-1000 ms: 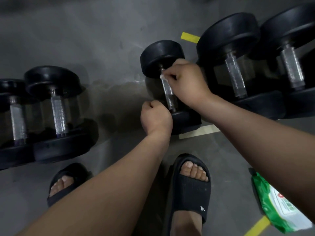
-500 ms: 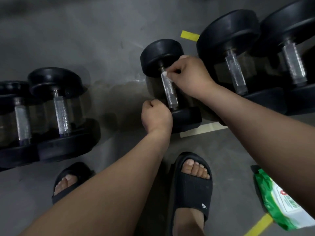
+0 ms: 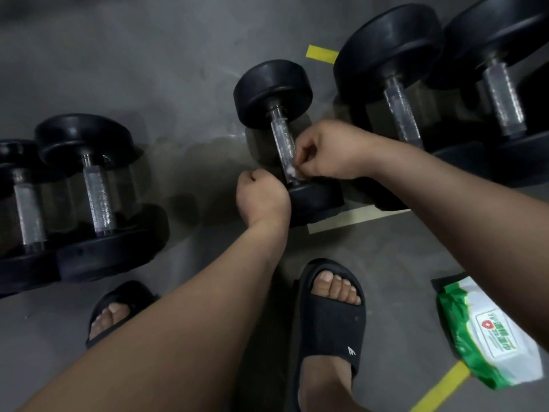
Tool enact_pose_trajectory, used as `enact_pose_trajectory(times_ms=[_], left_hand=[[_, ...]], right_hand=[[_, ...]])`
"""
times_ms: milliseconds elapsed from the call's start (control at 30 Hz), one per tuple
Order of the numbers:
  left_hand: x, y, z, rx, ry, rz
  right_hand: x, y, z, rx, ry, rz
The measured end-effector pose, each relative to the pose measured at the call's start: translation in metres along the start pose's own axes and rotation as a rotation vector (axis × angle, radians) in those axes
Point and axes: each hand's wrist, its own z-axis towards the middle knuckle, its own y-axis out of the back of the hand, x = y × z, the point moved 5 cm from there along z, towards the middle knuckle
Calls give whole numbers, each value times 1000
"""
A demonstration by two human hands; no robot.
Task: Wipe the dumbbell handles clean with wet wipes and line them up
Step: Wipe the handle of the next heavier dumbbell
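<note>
A small black dumbbell (image 3: 271,93) with a knurled metal handle (image 3: 282,141) lies on the grey floor at centre. My right hand (image 3: 329,150) pinches a small white wet wipe (image 3: 292,172) against the near end of that handle. My left hand (image 3: 261,197) is a fist pressed against the dumbbell's near head (image 3: 318,200); I cannot see whether its fingers wrap the rim. Two dumbbells (image 3: 98,200) lie side by side at the left, and two bigger ones (image 3: 398,93) at the right.
A green and white pack of wet wipes (image 3: 487,334) lies on the floor at lower right, by a yellow tape line (image 3: 439,388). My feet in black slides (image 3: 329,319) stand just below the dumbbell. Pale tape (image 3: 350,220) runs under its near head.
My right hand has slid the wipe down the handle from the far head to the near end. The left hand has stayed by the near head.
</note>
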Motion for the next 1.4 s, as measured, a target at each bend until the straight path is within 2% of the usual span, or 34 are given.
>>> enact_pose_trajectory(times_ms=[67, 200, 233, 367, 567, 933, 1200, 1267, 1400], left_hand=[[0, 0, -1, -2, 1, 1], [0, -2, -3, 22, 9, 0], [-1, -1, -3, 24, 6, -3], [-1, 0, -1, 10, -12, 2], [1, 0, -2, 30, 3, -22], [0, 7, 2, 179, 58, -27], [-15, 15, 2, 173, 101, 5], [-17, 12, -5, 167, 82, 55], [-16, 11, -8, 109, -63, 168]], right_hand=[[1, 0, -1, 89, 9, -88], [8, 10, 10, -101, 59, 1], [8, 10, 11, -103, 56, 20], [6, -1, 1, 142, 20, -91], [21, -10, 3, 125, 108, -126], [1, -12, -6, 86, -55, 195], [-10, -26, -7, -90, -62, 419], [-13, -28, -7, -106, -56, 463], [-13, -31, -3, -85, -33, 479]])
